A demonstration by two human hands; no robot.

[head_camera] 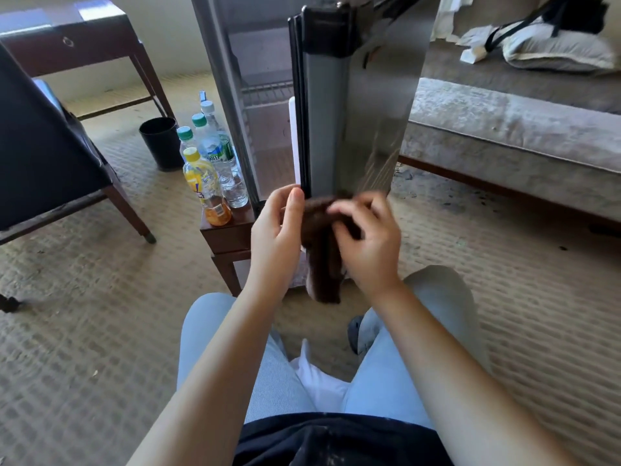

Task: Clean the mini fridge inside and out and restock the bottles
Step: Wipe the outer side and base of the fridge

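Observation:
The mini fridge (376,105) stands on a low wooden stand (225,235) in front of me, with its glass door (235,79) swung open to the left and wire shelves showing inside. Between the fridge's lower front edge and my knees, both hands hold a dark brown cloth (324,260) that hangs down. My left hand (277,237) grips its left side, thumb up. My right hand (366,240), blurred, pinches the cloth's top with curled fingers. Several bottles stand on the stand left of the door: an orange drink bottle (206,188) in front, clear water bottles (218,153) behind.
A black waste bin (159,142) sits on the carpet behind the bottles. A dark chair (50,156) and a wooden side table (77,38) are on the left. A grey sofa (514,129) with a bag (557,45) fills the right. My legs stretch out below.

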